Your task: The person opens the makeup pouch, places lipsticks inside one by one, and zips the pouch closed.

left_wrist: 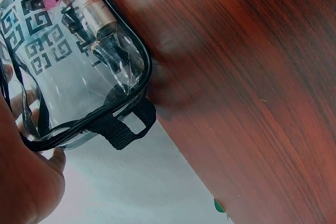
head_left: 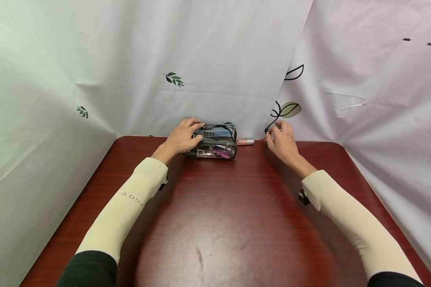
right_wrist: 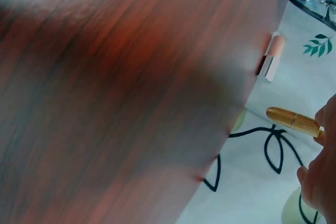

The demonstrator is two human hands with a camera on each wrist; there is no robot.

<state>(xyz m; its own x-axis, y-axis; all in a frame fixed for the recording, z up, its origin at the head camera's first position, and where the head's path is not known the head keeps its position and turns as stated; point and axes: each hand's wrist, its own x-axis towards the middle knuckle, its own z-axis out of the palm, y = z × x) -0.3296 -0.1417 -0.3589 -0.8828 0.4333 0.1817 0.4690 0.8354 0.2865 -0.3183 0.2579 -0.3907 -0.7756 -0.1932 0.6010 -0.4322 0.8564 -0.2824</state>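
Head view shows a clear pouch point(head_left: 220, 140) on the counter point(head_left: 222, 199); the left hand point(head_left: 182, 136) grips its left end with the fingers. Just right of the pouch is a pink tube point(head_left: 244, 142); farther right, the right hand point(head_left: 283, 140) pinches a golden tube point(right_wrist: 293, 120).

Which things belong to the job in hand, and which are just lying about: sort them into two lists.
In the job:
clear pouch, held by the left hand
gold tube, held in the right hand
pink tube, probably, lying beside the pouch

Just around it:
red-brown table
white printed cloth behind the table
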